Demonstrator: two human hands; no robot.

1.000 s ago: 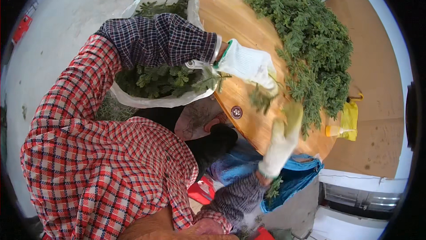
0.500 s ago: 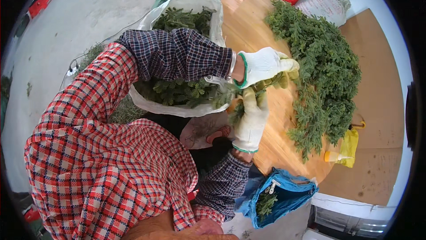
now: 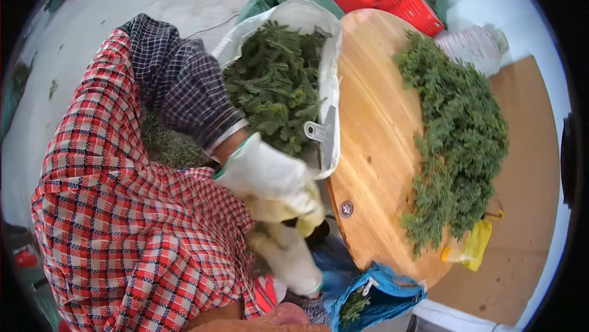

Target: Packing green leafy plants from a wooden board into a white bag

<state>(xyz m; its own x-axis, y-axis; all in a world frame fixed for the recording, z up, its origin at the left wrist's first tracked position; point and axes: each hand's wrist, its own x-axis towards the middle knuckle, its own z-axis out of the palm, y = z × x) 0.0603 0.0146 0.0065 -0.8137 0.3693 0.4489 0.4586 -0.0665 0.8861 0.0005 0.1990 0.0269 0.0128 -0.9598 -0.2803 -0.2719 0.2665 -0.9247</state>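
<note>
Left hand: gloved in white, the left hand [image 3: 270,178] sits low in front of the body, just beside the white sack [image 3: 328,74]; fingers curled together, whether on anything cannot be told.
Right hand: the right hand [image 3: 288,255], also gloved, lies directly under the left and touches it; its fingers are hidden, so their state cannot be told.
Sack: open, full of green sprigs [image 3: 273,86], against the surface's left edge.
Surface: round wooden surface [image 3: 374,142] carrying a long heap of greenery [image 3: 457,142] along its right side.
Below: a blue bag [image 3: 380,292] with a few sprigs inside.
</note>
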